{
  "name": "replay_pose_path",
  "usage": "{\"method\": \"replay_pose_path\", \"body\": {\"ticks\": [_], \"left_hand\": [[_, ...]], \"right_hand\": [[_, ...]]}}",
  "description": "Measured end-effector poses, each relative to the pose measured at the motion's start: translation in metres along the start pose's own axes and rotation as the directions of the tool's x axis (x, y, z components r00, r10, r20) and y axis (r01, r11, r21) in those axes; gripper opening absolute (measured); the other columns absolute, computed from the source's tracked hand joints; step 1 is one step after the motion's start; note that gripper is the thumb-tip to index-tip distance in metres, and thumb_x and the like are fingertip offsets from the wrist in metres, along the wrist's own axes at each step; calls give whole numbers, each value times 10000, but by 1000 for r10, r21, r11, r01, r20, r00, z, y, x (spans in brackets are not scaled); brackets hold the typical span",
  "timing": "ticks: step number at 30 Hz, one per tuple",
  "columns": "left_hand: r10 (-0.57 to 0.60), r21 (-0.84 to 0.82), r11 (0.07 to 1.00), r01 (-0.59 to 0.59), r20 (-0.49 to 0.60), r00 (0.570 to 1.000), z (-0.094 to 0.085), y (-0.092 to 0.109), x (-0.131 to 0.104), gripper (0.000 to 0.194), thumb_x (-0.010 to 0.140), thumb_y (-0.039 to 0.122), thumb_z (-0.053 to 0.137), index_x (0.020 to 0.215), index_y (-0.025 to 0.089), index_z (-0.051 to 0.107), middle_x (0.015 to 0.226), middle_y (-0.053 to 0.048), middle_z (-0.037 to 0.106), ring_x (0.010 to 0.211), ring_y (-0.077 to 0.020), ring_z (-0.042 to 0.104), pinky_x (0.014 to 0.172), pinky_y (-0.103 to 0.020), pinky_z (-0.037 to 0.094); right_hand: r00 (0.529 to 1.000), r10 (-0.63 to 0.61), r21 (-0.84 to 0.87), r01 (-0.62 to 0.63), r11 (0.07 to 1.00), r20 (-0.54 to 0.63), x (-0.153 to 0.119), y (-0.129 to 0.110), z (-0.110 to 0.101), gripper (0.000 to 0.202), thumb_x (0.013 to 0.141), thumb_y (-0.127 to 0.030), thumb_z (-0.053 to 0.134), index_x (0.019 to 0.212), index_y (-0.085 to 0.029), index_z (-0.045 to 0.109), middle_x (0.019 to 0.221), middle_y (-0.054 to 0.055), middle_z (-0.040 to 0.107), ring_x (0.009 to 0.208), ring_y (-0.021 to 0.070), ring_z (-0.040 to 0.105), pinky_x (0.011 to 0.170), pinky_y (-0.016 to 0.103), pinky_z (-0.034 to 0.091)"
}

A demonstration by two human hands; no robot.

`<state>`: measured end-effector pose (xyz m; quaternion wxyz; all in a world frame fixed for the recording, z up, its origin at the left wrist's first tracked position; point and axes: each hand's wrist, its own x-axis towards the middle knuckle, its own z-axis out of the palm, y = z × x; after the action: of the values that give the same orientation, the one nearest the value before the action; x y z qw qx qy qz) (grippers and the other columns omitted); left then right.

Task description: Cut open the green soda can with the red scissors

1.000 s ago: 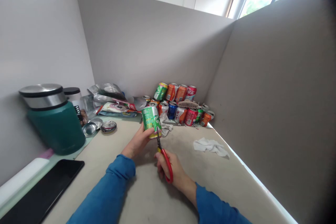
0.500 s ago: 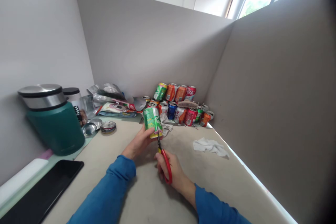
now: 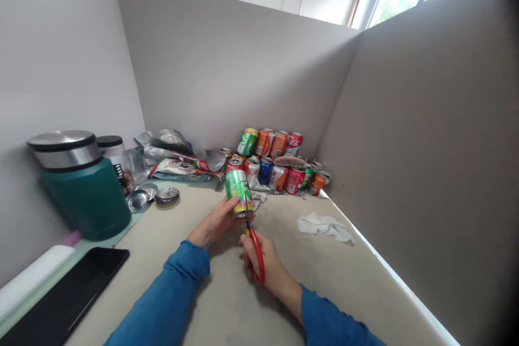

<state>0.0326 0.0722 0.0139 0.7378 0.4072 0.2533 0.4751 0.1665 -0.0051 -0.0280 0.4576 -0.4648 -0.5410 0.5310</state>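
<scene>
My left hand (image 3: 217, 220) is wrapped round a green and yellow drink can (image 3: 237, 186), tilted a little above the table. Red-handled scissors (image 3: 256, 254) are gripped in my right hand (image 3: 270, 265), just below and to the right of the can. Their dark blades point up and lie against the can's lower right side. Whether the blades are cutting into the metal I cannot tell. Part of the can is hidden behind my left thumb.
Several drink cans (image 3: 279, 178) stand stacked against the back partition. A crumpled tissue (image 3: 325, 227) lies to the right. Over on the left are a teal flask (image 3: 87, 194), round can ends (image 3: 167, 195), foil sheets (image 3: 168, 143) and a black tablet-like slab (image 3: 67, 294).
The can has shifted slightly down and right and tilted a bit in my left hand. My right hand and the scissors have barely moved.
</scene>
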Motion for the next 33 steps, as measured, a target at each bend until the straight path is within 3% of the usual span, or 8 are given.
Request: {"method": "replay_pose_path", "body": {"ticks": [4,10,15,19,25,33], "left_hand": [[-44,8,999,44,-15,999,0,-1,0,351,827,416,693,1061,160,640,956,-112,718,790,-233,698,776,-376,575],[75,6,997,-75,25,997,-4,1,0,284,825,362,708,1058,207,659,1004,-89,716,908,-238,679,856,-417,564],[167,-12,986,-167,48,985,-6,5,-2,504,823,302,716,1302,248,566,1065,-78,708,945,-247,679,911,-460,536],[201,-28,980,-199,74,977,-6,6,-2,576,808,292,732,1345,235,534,1070,-88,708,950,-259,683,939,-475,516],[81,-18,997,-80,20,997,-2,2,0,322,837,340,702,1115,187,647,1024,-95,712,939,-231,675,908,-433,546],[-74,-55,996,74,11,997,-4,-6,3,287,866,395,651,994,137,663,939,-120,720,788,-236,708,776,-371,576]], "right_hand": [[1000,25,5,-25,1000,2,-1,-4,1,522,812,-724,545,819,-203,521,463,-100,469,311,67,393,292,171,329],[1000,12,-38,-12,999,5,-1,-2,0,518,825,-718,541,802,-201,525,446,-99,452,313,67,385,299,171,313],[1000,-22,-76,23,997,13,-1,2,-2,477,860,-672,539,773,-204,512,469,-91,458,332,60,382,327,171,305],[1000,-23,-92,24,995,13,-1,3,-2,466,860,-657,554,746,-210,491,480,-86,468,338,57,382,335,173,298],[1000,31,-54,-31,998,-2,-3,-1,-1,515,821,-724,534,802,-209,521,466,-93,459,319,72,385,306,181,309],[999,52,11,-52,999,-5,-2,-1,2,567,772,-779,534,815,-214,509,441,-104,454,297,72,374,282,173,306]]}}
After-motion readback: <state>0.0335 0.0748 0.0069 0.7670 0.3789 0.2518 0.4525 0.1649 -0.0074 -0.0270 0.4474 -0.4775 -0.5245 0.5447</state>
